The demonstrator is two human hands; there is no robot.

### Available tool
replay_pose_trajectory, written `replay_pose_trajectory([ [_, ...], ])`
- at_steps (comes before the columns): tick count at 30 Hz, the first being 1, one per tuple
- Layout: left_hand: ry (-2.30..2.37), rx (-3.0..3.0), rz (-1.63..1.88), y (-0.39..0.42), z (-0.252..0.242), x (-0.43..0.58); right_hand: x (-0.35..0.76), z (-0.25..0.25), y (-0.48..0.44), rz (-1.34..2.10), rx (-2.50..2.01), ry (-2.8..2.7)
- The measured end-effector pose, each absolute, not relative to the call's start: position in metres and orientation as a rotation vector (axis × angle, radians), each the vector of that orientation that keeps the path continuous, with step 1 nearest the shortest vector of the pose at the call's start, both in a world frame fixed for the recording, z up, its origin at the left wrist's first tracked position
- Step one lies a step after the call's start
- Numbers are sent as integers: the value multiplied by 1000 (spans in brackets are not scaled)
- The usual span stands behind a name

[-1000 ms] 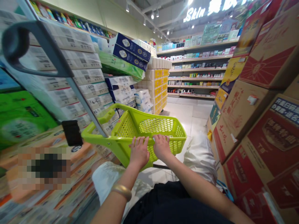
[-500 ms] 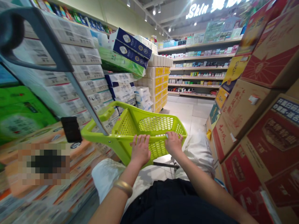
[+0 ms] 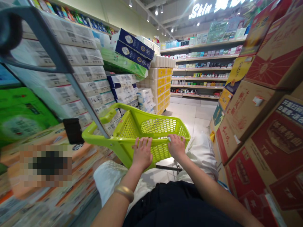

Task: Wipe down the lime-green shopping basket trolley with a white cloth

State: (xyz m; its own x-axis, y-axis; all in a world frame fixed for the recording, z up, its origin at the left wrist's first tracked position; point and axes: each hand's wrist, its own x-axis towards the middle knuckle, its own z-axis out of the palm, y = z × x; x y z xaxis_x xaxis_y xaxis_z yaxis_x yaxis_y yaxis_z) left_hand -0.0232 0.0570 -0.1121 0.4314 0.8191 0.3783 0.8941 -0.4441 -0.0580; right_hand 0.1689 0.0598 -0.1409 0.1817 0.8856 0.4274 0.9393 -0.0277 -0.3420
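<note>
Stacked cartons (image 3: 248,108) line a shop aisle (image 3: 182,110), where a green basket cart (image 3: 124,151) stands just ahead. Left hand (image 3: 143,154) and right hand (image 3: 177,148) are placed, fingers draped over its near rim (image 3: 159,140), grip firmness unclear; no goods are held yet.

Red and brown cartons (image 3: 262,145) stand stacked on the right. White wrapped packs (image 3: 88,58) pile up on the left. Stocked shelves (image 3: 201,79) line the back, below a lit sign (image 3: 222,4).
</note>
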Motion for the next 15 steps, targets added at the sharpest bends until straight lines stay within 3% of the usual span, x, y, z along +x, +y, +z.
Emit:
replay_pose_trajectory([
  [15, -1485, -2422, -429, 56, -111, -24, 120, -130, 66, -90, -1747, -1911],
])
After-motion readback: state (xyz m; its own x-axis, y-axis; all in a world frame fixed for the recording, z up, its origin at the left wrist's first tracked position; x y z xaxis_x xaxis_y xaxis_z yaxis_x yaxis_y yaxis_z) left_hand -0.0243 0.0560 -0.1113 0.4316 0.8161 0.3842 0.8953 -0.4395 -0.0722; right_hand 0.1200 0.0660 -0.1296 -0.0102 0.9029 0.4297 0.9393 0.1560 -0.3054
